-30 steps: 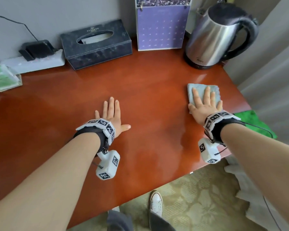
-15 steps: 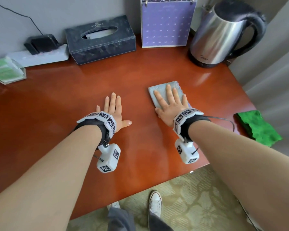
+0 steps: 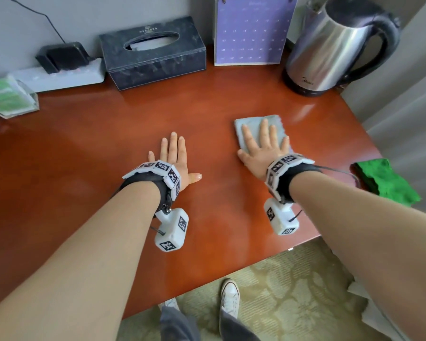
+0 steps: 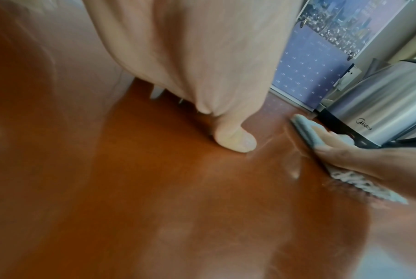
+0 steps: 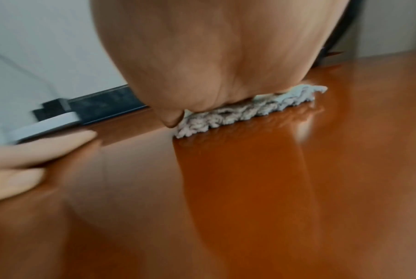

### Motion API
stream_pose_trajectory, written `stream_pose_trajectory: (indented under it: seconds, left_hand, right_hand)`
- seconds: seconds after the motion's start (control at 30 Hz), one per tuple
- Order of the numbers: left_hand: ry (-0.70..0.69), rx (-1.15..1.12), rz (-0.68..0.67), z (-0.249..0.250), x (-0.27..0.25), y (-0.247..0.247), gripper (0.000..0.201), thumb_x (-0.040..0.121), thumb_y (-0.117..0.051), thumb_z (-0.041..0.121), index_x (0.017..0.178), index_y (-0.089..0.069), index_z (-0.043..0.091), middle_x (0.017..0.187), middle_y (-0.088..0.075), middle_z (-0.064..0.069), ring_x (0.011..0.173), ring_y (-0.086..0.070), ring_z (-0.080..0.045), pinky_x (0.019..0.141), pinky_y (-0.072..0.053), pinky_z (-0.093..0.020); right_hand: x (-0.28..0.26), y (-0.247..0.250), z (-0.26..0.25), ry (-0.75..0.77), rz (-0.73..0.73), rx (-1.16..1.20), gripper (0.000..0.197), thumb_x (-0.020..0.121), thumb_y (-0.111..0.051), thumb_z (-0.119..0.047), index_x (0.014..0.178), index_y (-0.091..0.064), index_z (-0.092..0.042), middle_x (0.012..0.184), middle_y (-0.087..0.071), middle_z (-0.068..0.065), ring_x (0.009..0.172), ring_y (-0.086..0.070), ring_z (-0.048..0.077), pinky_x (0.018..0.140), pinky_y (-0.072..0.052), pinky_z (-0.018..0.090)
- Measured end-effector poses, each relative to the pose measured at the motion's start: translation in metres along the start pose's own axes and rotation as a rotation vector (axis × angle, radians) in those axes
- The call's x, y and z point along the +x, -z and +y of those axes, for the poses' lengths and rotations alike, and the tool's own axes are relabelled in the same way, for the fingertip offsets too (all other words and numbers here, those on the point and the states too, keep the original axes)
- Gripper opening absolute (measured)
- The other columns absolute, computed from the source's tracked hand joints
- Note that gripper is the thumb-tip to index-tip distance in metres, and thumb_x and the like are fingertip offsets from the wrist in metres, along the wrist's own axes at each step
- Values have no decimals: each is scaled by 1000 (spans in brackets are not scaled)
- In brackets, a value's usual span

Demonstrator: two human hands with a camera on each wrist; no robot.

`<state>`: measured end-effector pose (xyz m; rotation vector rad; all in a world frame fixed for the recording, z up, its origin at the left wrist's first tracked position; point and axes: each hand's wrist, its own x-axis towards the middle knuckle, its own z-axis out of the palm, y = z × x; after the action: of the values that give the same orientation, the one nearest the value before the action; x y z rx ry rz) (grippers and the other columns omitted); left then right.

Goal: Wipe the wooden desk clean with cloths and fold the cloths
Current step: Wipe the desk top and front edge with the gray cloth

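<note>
My right hand [image 3: 262, 143] lies flat with spread fingers on a folded pale blue cloth [image 3: 253, 123] on the reddish wooden desk [image 3: 108, 148]; the cloth's fuzzy edge [image 5: 238, 111] shows under my palm in the right wrist view, and the cloth [image 4: 307, 130] also appears in the left wrist view. My left hand [image 3: 174, 153] rests palm down on the bare desk to the left of the cloth, fingers straight, thumb [image 4: 235, 139] out to the side. A green cloth [image 3: 386, 180] lies at the desk's right edge, beside my right forearm.
Along the back wall stand a steel kettle [image 3: 335, 45], a purple calendar [image 3: 252, 30], a dark tissue box [image 3: 153, 52] and a white power strip [image 3: 67, 75] with a black plug. A clear holder with green packets [image 3: 8, 99] sits far left. The desk's front edge [image 3: 231, 274] is near my feet.
My right hand slid the blue cloth leftward from the desk's right side toward the middle, then a little back to the right. The left hand stayed flat in place.
</note>
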<state>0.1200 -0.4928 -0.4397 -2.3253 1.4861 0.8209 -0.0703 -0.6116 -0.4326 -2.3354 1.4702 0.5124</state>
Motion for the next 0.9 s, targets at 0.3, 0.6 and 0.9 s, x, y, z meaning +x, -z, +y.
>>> stream_pose_trajectory:
  seconds: [0.3,0.6,0.9]
  left_hand:
    - [-13,-39,29,0,-3,-1,100,95,-46,58,152,23,17,157,37,-1,147,28,-23,119,9,-54]
    - [-29,-63,5,-3,1,-3,101,95,-46,58,151,27,18,154,41,0,145,33,-22,117,12,-55]
    - [-11,-62,27,-2,2,-5,102,93,-47,61,151,27,20,155,40,1,145,32,-21,117,13,-53]
  right_hand:
    - [-11,-19,-28,282,-37,-107,56,101,-10,-49,145,23,-48,155,35,0,146,25,23,117,9,57]
    - [14,10,49,-59,-37,66,57,100,-17,-51,146,17,-52,157,31,-2,147,23,23,117,9,56]
    - [35,15,-24,-14,-38,91,60,99,-16,-54,149,16,-47,156,33,2,145,27,24,115,14,58]
